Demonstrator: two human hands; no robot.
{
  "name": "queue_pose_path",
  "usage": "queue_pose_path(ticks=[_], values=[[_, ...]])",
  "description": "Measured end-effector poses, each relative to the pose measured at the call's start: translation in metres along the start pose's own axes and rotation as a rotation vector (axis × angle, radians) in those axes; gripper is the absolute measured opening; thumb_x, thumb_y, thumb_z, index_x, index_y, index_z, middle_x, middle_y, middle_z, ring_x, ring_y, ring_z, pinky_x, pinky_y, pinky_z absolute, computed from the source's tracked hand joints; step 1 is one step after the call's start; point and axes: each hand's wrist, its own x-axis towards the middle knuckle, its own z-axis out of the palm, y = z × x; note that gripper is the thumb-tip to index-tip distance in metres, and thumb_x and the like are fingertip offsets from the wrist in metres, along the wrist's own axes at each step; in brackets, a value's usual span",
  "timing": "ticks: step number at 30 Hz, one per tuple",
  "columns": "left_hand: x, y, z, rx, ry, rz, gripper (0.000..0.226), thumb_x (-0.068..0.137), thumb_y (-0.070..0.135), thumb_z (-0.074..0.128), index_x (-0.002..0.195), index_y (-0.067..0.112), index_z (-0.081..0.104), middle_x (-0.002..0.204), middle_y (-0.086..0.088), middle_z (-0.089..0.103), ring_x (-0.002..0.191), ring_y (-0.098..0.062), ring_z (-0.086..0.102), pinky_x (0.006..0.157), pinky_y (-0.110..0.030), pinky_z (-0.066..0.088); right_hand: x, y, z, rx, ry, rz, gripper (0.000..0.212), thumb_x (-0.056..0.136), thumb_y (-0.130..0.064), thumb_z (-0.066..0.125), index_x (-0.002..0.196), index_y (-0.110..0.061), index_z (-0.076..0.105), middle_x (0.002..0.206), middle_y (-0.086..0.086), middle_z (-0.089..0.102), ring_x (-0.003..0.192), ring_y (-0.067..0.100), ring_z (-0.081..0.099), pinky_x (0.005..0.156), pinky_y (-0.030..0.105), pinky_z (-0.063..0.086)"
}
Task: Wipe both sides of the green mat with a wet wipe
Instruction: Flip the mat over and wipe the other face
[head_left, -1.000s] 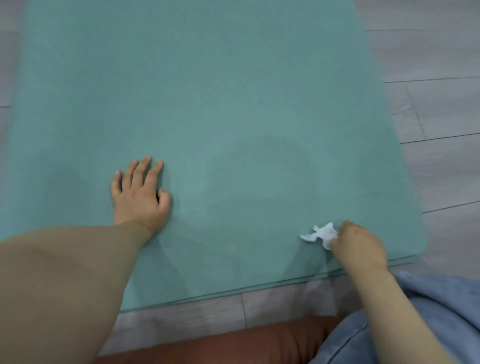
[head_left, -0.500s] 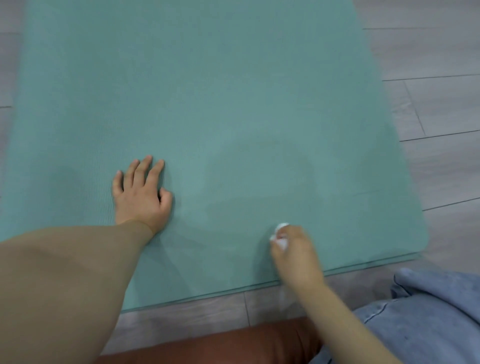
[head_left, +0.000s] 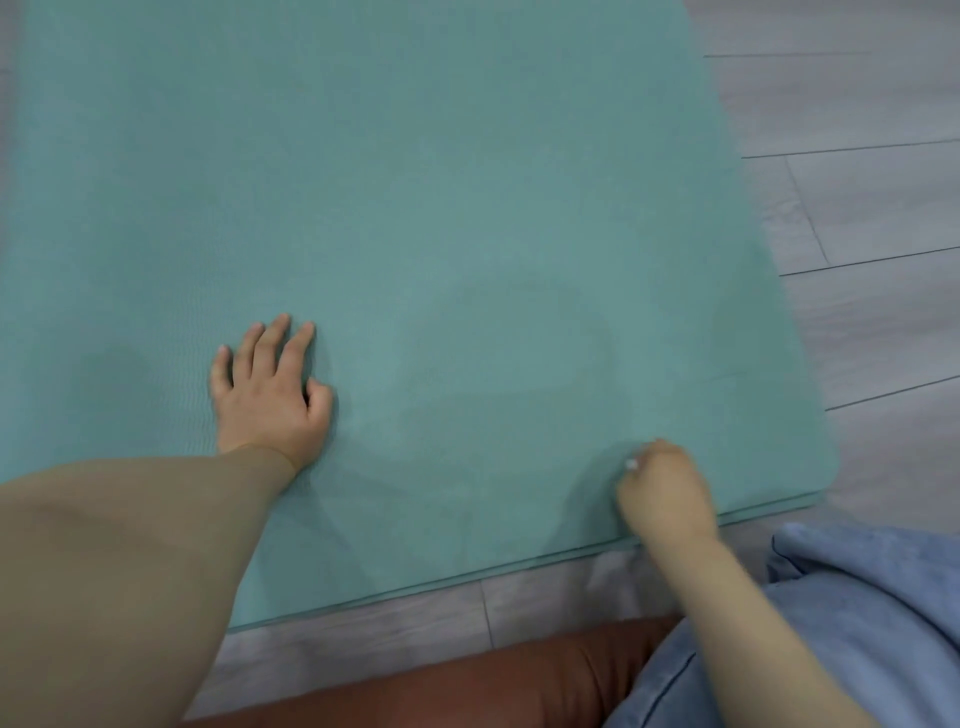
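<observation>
Rightward has slid right hand (head_left: 662, 493), fisted on wipe (head_left: 631, 464); left hand (head_left: 270, 400) flat on mat (head_left: 467, 208).

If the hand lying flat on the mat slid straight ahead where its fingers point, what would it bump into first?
Probably nothing: ahead of the left hand lies only bare green mat, right up to the picture's top edge. What lies beyond cannot be seen.

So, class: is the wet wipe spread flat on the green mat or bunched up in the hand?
Bunched up: only a small white bit of the wet wipe peeks from the curled right hand.
</observation>
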Motion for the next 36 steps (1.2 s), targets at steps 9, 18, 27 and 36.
queue_pose_path(ticks=[9,18,27,36], values=[[-0.001,-0.001,0.0,0.001,0.002,-0.001,0.067,0.082,0.035,0.034,0.147,0.021,0.042,0.157,-0.006,0.034,0.148,-0.025,0.021,0.121,-0.047,0.003,-0.095,-0.09,0.042,0.075,-0.356,-0.931,0.044,0.076,-0.014,0.065,0.119,-0.014,0.06,0.112,0.009,0.061,0.1,0.029,0.061,0.081,0.031,0.052],[0.001,0.001,-0.001,0.006,0.002,-0.004,0.069,0.08,0.036,0.034,0.146,0.022,0.044,0.157,-0.006,0.035,0.148,-0.025,0.023,0.121,-0.048,0.008,-0.045,-0.035,0.008,-0.225,-0.127,-0.268,0.032,0.073,-0.005,0.066,0.104,-0.001,0.063,0.103,0.015,0.065,0.093,0.029,0.067,0.077,0.03,0.053],[0.0,-0.001,0.0,0.01,-0.001,0.007,0.068,0.081,0.035,0.035,0.147,0.022,0.042,0.157,-0.006,0.034,0.148,-0.025,0.021,0.121,-0.048,0.005,-0.124,-0.109,0.053,-0.106,-0.577,-1.272,0.038,0.092,-0.01,0.054,0.129,-0.004,0.053,0.119,0.02,0.057,0.104,0.038,0.057,0.082,0.042,0.049],[-0.001,-0.001,0.0,-0.001,0.012,0.002,0.068,0.081,0.035,0.034,0.147,0.022,0.043,0.157,-0.007,0.035,0.148,-0.025,0.022,0.121,-0.047,0.004,-0.04,-0.021,-0.007,-0.318,-0.511,-1.008,0.046,0.088,-0.04,0.026,0.097,-0.014,0.064,0.102,0.01,0.059,0.094,0.031,0.061,0.071,0.036,0.047]])
